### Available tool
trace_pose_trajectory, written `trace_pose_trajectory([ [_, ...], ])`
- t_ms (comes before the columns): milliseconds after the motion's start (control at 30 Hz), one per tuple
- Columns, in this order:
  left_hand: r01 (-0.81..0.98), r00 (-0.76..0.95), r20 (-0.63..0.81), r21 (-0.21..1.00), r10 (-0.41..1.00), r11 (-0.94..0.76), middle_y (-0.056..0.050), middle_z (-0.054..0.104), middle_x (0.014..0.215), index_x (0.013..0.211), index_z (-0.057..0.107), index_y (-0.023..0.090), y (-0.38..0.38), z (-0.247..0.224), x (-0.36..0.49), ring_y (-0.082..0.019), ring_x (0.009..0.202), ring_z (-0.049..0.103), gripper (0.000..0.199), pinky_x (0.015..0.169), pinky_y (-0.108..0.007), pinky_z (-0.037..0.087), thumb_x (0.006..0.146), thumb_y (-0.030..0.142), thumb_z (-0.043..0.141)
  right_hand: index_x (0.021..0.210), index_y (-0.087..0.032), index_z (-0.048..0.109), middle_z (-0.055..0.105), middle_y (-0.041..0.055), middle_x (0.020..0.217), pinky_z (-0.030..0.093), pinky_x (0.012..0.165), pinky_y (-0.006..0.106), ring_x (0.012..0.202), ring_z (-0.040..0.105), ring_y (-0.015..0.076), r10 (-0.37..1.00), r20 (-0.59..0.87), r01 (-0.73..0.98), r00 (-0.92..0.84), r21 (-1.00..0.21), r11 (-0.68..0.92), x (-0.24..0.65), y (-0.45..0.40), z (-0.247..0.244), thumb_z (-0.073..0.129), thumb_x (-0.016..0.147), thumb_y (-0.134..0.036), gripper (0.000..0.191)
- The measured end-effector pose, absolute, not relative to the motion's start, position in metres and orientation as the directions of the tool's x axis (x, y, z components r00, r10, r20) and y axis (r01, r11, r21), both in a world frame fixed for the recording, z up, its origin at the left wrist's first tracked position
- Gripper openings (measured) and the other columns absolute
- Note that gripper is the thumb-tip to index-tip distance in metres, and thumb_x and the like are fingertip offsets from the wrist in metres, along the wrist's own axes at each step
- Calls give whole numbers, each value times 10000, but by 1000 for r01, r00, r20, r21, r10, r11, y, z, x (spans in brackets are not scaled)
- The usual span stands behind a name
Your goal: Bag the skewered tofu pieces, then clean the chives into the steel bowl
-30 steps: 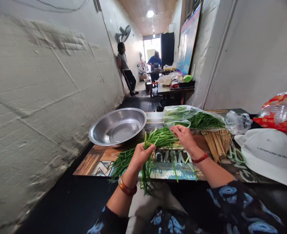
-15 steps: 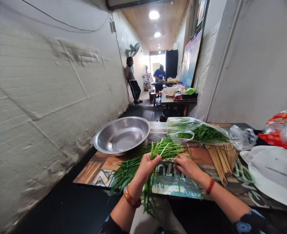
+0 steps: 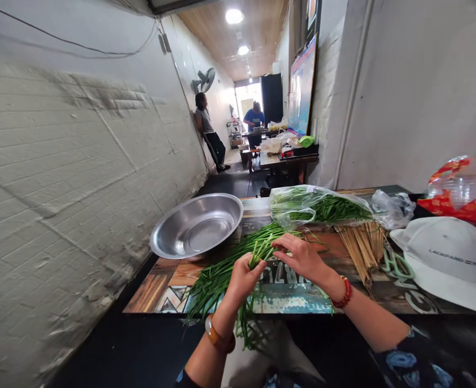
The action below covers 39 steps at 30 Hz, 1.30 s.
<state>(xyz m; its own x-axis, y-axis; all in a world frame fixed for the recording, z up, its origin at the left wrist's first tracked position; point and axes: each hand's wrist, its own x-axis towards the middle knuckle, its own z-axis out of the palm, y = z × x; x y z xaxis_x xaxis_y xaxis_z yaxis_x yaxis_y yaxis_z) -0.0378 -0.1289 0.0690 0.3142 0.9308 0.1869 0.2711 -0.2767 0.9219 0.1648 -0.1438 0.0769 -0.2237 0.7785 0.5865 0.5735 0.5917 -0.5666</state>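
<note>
My left hand [image 3: 245, 279] is closed round a small bunch of green chives [image 3: 246, 323], whose pale stem ends stick up past the thumb while the leaves hang below the table edge. Just right of those stem ends is my right hand [image 3: 298, 256], its fingers bent close together at the stalks; whether they pinch one is too small to tell. Behind both hands lies a larger pile of chives [image 3: 217, 275] on the patterned table [image 3: 302, 299]. A clear plastic bag [image 3: 290, 209] with more chives rests at the table's back.
A metal basin [image 3: 197, 225] stands at the back left. To the right are wooden sticks [image 3: 357, 245], green-handled scissors [image 3: 397, 264], a white cap [image 3: 452, 258], a crumpled bag [image 3: 393, 207] and a red package [image 3: 452, 207]. Two people are farther down the room.
My right hand has moved up and left, from above the table to the stem ends by my left hand. My left hand still holds its bunch. The view has shifted slightly.
</note>
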Motion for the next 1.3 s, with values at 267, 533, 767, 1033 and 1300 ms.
trace_pose_trajectory([
  [267,303,299,212,903,930,-303,-1,503,654,627,586,155,-130,69,-36,-125,630,431,336,598,-235,330,768,451,656,794,-207,644,640,28,808,464,718,305,759,594,168,821,561,465,-105,-702,539,168,-138,69,575,914,-292,162],
  [533,121,358,117,978,926,-170,36,429,596,652,568,145,-127,90,-19,-81,562,300,453,534,-230,244,709,567,722,785,-191,649,553,-20,667,386,539,242,585,469,109,970,227,-221,86,-945,241,150,-126,80,739,741,-514,338],
  [767,-56,343,-91,992,935,117,69,377,503,673,605,129,-137,109,-16,-44,457,266,497,455,-220,157,602,573,818,743,-193,639,556,-20,687,354,465,207,540,439,76,953,182,-440,242,-855,275,179,-123,109,833,647,-485,364],
  [1033,-275,464,-37,944,885,183,98,349,470,741,620,123,-142,154,17,-14,396,241,440,421,-196,131,640,489,842,770,-179,708,641,19,716,446,610,237,663,561,122,951,237,-306,201,-907,291,188,-129,114,696,796,-579,400],
  [1300,-221,413,-70,960,908,174,103,352,492,806,649,112,-109,100,31,-18,406,230,508,418,-211,125,612,537,849,764,-169,711,645,12,701,372,559,242,600,482,108,969,199,-268,149,-935,233,176,-111,101,777,701,-548,390],
])
